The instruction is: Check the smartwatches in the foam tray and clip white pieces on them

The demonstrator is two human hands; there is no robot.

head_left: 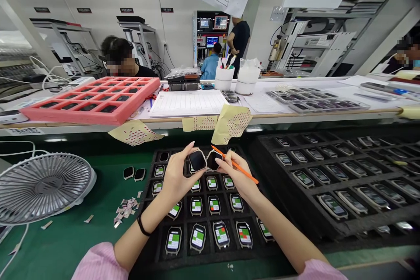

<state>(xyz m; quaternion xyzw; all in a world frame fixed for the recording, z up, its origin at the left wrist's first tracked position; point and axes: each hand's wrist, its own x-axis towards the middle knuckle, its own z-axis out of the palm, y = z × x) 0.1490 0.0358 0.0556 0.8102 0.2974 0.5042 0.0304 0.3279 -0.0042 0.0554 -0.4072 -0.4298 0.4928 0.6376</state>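
Note:
My left hand (pixel 177 170) grips a smartwatch case (pixel 197 160) by its edges, its dark screen facing me. In my right hand (pixel 239 173) is a second smartwatch case (pixel 213 160), also dark, held side by side with the first. An orange stick-like tool (pixel 244 171) lies across the fingers of that same hand. Both hands are above a black foam tray (pixel 183 238) whose compartments hold several watch cases, most with lit green-and-white screens and a few showing red squares. The tray's upper middle is partly hidden by my hands.
Left on the green mat are two dark watch cases (pixel 134 173), small paper-like scraps (pixel 125 211) and a grey fan (pixel 49 183). Another black tray (pixel 315 210) of watches stands right. The shelf ahead carries a pink foam tray (pixel 123 116) and paper sheets (pixel 190 103). Other people work beyond.

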